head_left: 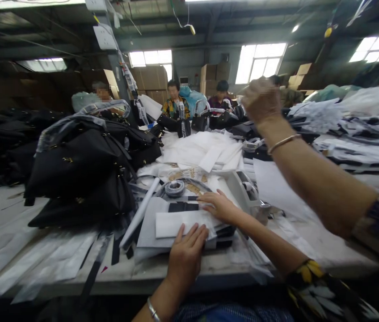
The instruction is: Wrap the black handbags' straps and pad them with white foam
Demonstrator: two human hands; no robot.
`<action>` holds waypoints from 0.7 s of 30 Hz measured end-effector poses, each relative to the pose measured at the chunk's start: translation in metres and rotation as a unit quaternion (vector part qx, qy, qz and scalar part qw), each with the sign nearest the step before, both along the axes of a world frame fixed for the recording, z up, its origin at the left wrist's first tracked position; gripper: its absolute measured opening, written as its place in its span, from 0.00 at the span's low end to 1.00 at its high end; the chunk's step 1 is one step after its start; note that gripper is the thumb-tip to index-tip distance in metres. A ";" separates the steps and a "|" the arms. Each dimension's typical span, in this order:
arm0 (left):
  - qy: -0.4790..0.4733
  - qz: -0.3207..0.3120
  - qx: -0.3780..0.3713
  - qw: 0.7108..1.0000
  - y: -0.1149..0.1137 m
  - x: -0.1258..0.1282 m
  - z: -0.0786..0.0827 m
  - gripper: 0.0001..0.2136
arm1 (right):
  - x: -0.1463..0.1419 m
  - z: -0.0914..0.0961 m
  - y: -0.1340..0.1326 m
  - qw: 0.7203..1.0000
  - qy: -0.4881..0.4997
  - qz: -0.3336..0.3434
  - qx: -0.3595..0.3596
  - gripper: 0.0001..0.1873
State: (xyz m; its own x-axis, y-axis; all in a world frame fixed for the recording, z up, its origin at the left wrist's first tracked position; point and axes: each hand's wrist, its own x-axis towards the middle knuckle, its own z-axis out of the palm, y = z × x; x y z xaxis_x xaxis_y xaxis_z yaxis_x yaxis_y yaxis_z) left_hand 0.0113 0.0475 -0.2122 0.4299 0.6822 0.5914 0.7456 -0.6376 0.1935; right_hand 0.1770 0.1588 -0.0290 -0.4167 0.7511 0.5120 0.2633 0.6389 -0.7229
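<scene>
A flat white padding strip [169, 225] lies over a stack of white sheet [152, 239] and black material [223, 243] in front of me. My left hand [187, 250] rests flat on the strip's near edge, fingers stretched out. At the strip's upper right end, my right hand [219, 206] lies with fingers extended, touching the stack beside a black band [183, 206]. Neither hand grips anything visible. Just beyond sits a coil of plastic-wrapped strap [174, 188]. A grey tape dispenser [243, 190] stands right of my right hand.
Black handbags [75, 165] with wrapped handles are piled at left. A white roll [141, 212] leans beside the stack. White sheets [203, 150] heap up behind. A co-worker's raised arm [310, 165] crosses from the right, its hand blurred. Other people sit across the table.
</scene>
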 end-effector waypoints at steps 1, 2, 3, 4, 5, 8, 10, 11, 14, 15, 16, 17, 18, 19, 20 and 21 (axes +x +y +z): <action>-0.009 0.005 -0.009 1.000 -0.001 -0.001 0.002 0.21 | 0.008 -0.035 -0.019 0.999 -0.046 -0.005 -0.005 0.15; -0.019 0.009 -0.020 1.000 -0.001 -0.004 0.006 0.21 | 0.013 -0.069 -0.036 0.995 -0.102 -0.005 -0.007 0.10; -0.029 0.007 -0.033 0.999 -0.002 -0.009 0.012 0.21 | 0.017 -0.099 -0.051 0.987 -0.161 -0.006 -0.003 0.11; -0.036 -0.001 -0.048 0.998 -0.002 -0.016 0.018 0.22 | 0.019 -0.123 -0.061 0.978 -0.210 -0.009 0.008 0.15; -0.031 -0.013 -0.060 0.998 -0.003 -0.025 0.026 0.22 | 0.021 -0.141 -0.068 0.969 -0.245 -0.013 0.022 0.17; 0.083 -0.036 -0.045 0.995 -0.002 -0.062 0.047 0.24 | 0.024 -0.156 -0.074 0.960 -0.266 -0.036 0.073 0.18; 0.186 -0.020 -0.016 0.982 0.000 -0.089 0.054 0.27 | 0.023 -0.149 -0.079 0.958 -0.263 -0.051 0.101 0.17; 0.222 -0.013 -0.005 0.975 0.002 -0.101 0.054 0.27 | 0.021 -0.145 -0.084 0.959 -0.254 -0.060 0.113 0.16; 0.271 -0.013 0.016 0.962 0.006 -0.127 0.040 0.27 | 0.008 -0.140 -0.111 0.975 -0.179 -0.093 0.091 0.13; 0.273 -0.013 0.019 0.962 0.006 -0.130 0.034 0.26 | 0.002 -0.142 -0.122 0.983 -0.149 -0.100 0.043 0.14; 0.269 -0.011 0.018 0.963 0.007 -0.133 0.027 0.26 | -0.004 -0.146 -0.131 0.987 -0.119 -0.099 -0.031 0.16; 0.261 -0.008 0.017 0.965 0.007 -0.133 0.021 0.25 | -0.010 -0.151 -0.139 0.984 -0.090 -0.089 -0.125 0.18; 0.249 -0.005 0.017 0.968 0.007 -0.133 0.016 0.25 | -0.015 -0.155 -0.145 0.970 -0.057 -0.073 -0.226 0.21; 0.237 -0.003 0.018 0.971 0.007 -0.133 0.013 0.25 | -0.019 -0.159 -0.148 0.945 -0.015 -0.053 -0.323 0.22; 0.224 -0.002 0.019 0.974 0.006 -0.132 0.010 0.25 | -0.023 -0.163 -0.150 0.913 0.036 -0.032 -0.405 0.23; 0.212 -0.004 0.023 0.977 0.006 -0.132 0.009 0.25 | -0.026 -0.165 -0.150 0.880 0.092 -0.012 -0.467 0.23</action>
State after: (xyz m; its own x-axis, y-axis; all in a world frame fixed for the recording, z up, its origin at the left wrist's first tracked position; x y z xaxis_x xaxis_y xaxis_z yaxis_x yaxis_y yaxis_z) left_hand -0.1208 0.0538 -0.2033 0.6484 0.6549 0.3882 0.7474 -0.6447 -0.1606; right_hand 0.1511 0.0092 -0.1935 -0.3701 0.8873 -0.2753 0.0931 -0.2595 -0.9613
